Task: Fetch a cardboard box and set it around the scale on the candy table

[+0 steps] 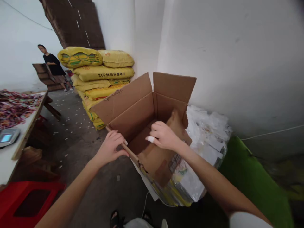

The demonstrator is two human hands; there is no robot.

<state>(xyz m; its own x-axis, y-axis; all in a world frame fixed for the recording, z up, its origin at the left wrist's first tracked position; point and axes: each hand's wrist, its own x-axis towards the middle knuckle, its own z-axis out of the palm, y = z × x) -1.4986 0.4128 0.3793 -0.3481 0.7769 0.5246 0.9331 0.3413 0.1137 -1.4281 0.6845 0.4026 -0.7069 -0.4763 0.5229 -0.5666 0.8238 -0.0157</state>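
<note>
An open cardboard box (133,104) with raised flaps stands tilted in front of me, its brown inner walls showing. My left hand (112,147) is closed around the box's left edge, fingers over the rim and thumb on the outer side. Over the box's opening is my right hand (162,136), beside the folded-out near flap. Its fingers are curled, and what they hold, if anything, is hidden. White tape wraps a digit on each hand. Beneath and to the right of the box is a pile of clear plastic with white and printed packaging (206,139).
Yellow sacks (104,74) are stacked by the wall. At left, a table (17,148) bears a digital scale (9,136) and many colourful wrappers (17,106). A red plastic stool (23,202) stands low left. Green material (256,180) lies right. A person (55,66) stands behind.
</note>
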